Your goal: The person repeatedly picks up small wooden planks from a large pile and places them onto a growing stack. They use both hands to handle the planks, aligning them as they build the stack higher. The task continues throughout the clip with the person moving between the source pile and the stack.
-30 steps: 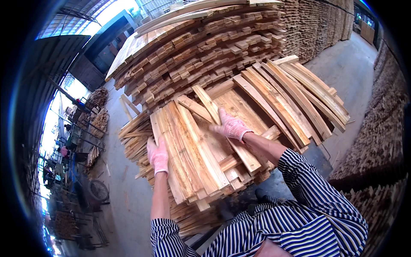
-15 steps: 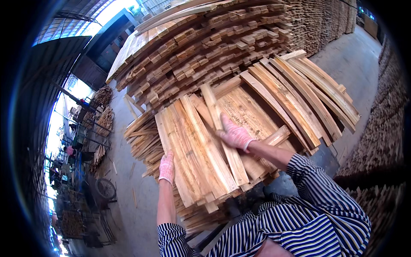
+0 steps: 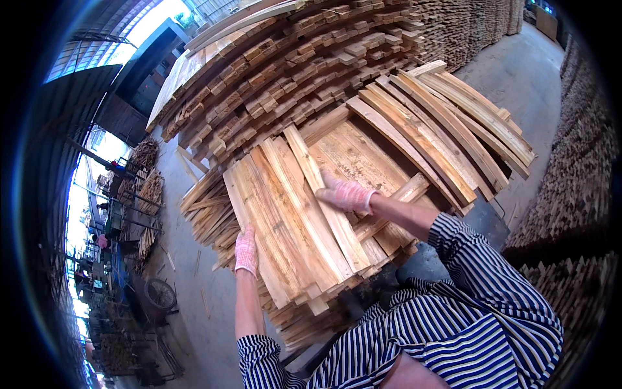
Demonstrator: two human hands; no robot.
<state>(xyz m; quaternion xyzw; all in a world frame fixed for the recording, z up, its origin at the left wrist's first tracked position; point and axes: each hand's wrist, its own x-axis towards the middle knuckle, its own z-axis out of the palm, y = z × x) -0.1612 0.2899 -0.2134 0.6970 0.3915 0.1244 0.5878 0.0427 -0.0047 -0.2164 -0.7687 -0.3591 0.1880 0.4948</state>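
Note:
Several pale wooden boards [image 3: 275,220] lie side by side on a stack in front of me. My left hand [image 3: 245,249], in a pink-and-white knit glove, rests with outstretched fingers along the outer left edge of the leftmost board. A narrow wooden board [image 3: 324,198] lies lengthwise at the right of this row. My right hand [image 3: 348,194], gloved alike, grips its right edge near the middle, its fingertips partly hidden. Beneath and to the right of that hand, a short wooden piece [image 3: 411,188] lies crosswise over wider boards.
Loose curved slats [image 3: 421,142] lie at the right of the stack. A tall pile of lumber [image 3: 291,78] stands behind it, and more stacked wood [image 3: 564,168] lines the right side. Thin strips [image 3: 210,211] jut out at the left. A wheel [image 3: 160,294] stands farther left.
The narrow board has shifted left against the neighbouring boards, narrowing the gap between them. My right hand has moved with it and turned flatter. My left hand stays at the left edge.

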